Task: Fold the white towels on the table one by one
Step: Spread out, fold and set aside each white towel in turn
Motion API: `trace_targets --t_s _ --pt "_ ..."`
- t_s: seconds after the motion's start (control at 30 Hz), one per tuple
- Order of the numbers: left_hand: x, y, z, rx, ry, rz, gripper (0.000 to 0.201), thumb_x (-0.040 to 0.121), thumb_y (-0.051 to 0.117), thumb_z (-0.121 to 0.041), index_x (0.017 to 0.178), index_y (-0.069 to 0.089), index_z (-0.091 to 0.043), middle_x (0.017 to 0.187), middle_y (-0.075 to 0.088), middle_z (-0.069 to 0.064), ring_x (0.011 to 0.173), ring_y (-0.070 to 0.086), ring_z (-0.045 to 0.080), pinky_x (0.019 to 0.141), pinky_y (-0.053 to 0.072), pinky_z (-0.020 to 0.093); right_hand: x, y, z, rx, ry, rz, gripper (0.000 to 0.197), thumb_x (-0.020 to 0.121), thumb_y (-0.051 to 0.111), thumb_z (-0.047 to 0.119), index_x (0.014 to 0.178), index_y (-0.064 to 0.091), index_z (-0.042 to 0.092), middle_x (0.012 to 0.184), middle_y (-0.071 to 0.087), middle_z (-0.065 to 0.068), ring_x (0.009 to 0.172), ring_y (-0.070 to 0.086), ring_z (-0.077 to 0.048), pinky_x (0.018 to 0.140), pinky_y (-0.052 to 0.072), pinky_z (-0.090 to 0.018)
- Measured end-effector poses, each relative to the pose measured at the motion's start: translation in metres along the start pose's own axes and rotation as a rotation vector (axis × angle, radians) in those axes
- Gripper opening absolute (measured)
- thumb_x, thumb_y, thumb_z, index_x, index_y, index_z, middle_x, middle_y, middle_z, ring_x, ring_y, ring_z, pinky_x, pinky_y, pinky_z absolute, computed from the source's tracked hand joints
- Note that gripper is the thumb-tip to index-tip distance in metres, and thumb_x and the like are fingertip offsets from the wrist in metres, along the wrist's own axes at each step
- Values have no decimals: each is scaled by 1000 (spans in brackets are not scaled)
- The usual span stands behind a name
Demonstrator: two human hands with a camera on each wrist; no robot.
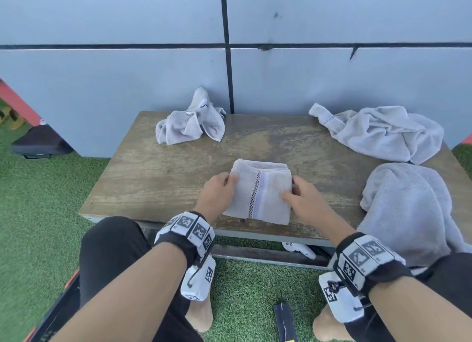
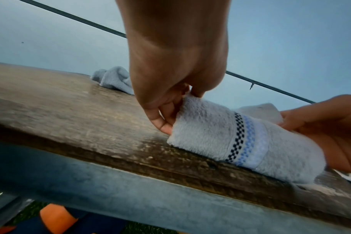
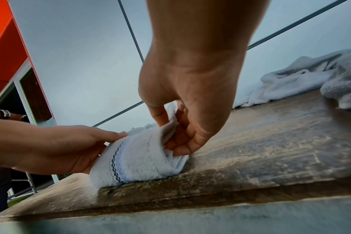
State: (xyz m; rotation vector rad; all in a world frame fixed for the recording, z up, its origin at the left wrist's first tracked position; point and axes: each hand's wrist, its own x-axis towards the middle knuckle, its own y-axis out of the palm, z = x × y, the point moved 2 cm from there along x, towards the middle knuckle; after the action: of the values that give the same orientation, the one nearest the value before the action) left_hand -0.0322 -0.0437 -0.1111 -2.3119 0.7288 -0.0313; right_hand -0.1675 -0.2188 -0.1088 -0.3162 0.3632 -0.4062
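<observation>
Head view: your left hand (image 1: 217, 188) and right hand (image 1: 302, 197) pinch opposite edges of a folded towel (image 1: 260, 196) on the surface (image 1: 153, 178).
Gripping both sides likely keeps the layers squared; three crumpled towels lie beyond and right of your hands, unfolded.

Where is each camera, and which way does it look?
Head: on the person's head, looking down at the table; both forearms, the left hand, the right hand and the knees show.
Left wrist: on the left wrist, low at the table's near edge, looking along the left hand toward the wall; the right hand shows at the right.
Right wrist: on the right wrist, looking along the right hand toward the wall; the left hand shows at the left.
Shared: all three show the folded towel gripped at both sides.
</observation>
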Motion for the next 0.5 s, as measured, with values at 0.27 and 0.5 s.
trace_targets --t_s 0.27,0.5 --pt "23 19 8 114 -111 -146 41 105 36 -46 76 46 -18 73 57 1 70 57 24 65 43 35 37 4 -4 -252 24 -151 13 98 57 22 99 60 9 96 66 -7 84 63 -21 74 54 -38" --pt "32 26 5 269 -169 -173 43 104 30 -52 79 46 -21 81 60 2 76 58 27 71 43 37 47 9 -10 -300 74 -247 29 100 53 22 75 43 10 72 48 -6 58 44 -17 50 32 -29"
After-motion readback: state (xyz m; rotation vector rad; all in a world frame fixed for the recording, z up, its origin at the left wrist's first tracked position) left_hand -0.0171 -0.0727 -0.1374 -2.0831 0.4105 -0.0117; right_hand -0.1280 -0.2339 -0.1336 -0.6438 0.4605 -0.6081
